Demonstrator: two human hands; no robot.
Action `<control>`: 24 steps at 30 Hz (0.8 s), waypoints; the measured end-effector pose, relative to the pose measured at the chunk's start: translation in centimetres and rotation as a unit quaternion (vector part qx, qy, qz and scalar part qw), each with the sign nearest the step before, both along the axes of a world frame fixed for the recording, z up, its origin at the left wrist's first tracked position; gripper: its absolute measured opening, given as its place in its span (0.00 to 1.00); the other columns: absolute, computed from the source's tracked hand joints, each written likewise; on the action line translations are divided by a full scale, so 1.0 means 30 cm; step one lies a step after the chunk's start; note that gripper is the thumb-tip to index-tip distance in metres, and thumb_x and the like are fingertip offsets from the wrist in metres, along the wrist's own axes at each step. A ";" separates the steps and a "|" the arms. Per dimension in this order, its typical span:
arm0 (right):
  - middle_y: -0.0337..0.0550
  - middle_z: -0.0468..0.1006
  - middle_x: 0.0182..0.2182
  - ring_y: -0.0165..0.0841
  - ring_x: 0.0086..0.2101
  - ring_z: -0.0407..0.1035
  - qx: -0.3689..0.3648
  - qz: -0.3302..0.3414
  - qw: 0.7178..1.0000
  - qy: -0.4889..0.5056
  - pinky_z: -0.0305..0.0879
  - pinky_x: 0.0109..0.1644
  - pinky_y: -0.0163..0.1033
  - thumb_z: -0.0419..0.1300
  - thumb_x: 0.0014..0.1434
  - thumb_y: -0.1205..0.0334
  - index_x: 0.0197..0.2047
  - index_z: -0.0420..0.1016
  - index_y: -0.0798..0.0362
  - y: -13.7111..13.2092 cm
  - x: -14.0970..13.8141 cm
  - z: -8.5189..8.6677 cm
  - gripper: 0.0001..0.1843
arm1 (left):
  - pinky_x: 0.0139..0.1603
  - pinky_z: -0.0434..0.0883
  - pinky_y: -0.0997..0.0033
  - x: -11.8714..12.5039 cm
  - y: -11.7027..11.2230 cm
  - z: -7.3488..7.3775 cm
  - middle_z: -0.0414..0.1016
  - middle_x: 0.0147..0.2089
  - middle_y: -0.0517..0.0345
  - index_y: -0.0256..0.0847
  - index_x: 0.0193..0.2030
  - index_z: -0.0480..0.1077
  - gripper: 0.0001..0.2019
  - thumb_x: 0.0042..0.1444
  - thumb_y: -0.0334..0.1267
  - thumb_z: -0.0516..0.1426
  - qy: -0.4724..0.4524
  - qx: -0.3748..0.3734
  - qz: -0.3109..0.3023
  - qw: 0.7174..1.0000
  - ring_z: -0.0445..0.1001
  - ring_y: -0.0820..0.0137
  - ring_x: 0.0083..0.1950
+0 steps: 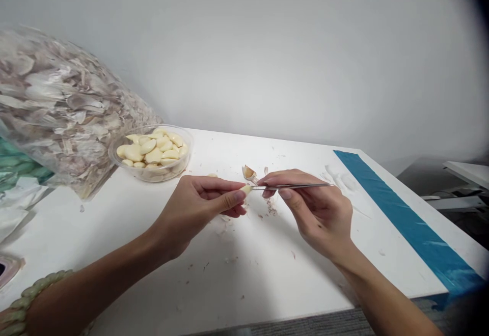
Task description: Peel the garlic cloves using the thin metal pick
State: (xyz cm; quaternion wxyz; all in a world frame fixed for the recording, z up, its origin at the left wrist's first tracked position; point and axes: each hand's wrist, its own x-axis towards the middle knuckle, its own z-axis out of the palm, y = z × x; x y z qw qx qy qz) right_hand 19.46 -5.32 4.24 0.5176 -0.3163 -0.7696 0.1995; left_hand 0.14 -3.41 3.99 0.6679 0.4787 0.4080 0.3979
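Observation:
Between the thumb and fingers of my left hand [208, 197] is a pale garlic clove [247, 189], mostly covered by the fingertips. My right hand [313, 206] pinches a thin metal tool [301, 186], which looks like tweezers or a slim blade. Its tip points left and meets the end of the clove. Just behind the fingertips, a piece of garlic with brownish skin [249, 173] lies on the white table [214, 295]. Scraps of peel [271, 206] are scattered under and around both hands.
A clear round bowl [164, 174] of peeled cloves stands left of my hands. Beside it leans a big clear bag [72, 107] full of garlic skins. Blue tape [405, 219] runs along the table's right side. White tissue [17, 208] lies at the far left.

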 end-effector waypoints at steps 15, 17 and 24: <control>0.44 0.80 0.38 0.33 0.34 0.74 0.041 0.011 0.999 -0.024 0.73 0.36 0.43 0.54 0.56 0.79 0.45 0.75 0.51 -0.006 0.004 -0.004 0.18 | 0.31 0.73 0.81 -0.005 0.000 -0.002 0.79 0.26 0.59 0.42 0.32 0.79 0.05 0.46 0.36 0.65 -0.015 -0.019 -0.012 1.000 0.75 0.76 0.29; 0.44 0.80 0.38 0.33 0.33 0.74 0.044 0.014 0.999 -0.021 0.73 0.35 0.43 0.54 0.56 0.80 0.45 0.75 0.51 -0.006 0.003 -0.006 0.19 | 0.31 0.73 0.81 -0.004 0.002 -0.001 0.78 0.26 0.59 0.42 0.32 0.79 0.05 0.46 0.36 0.64 -0.019 -0.029 -0.010 0.999 0.75 0.76 0.29; 0.44 0.80 0.37 0.33 0.32 0.74 0.046 0.028 0.998 -0.018 0.73 0.33 0.41 0.53 0.55 0.81 0.45 0.75 0.52 -0.007 0.002 -0.006 0.20 | 0.33 0.73 0.78 -0.001 0.003 0.005 0.78 0.26 0.58 0.40 0.31 0.79 0.06 0.45 0.37 0.65 -0.022 -0.056 0.000 0.998 0.75 0.74 0.30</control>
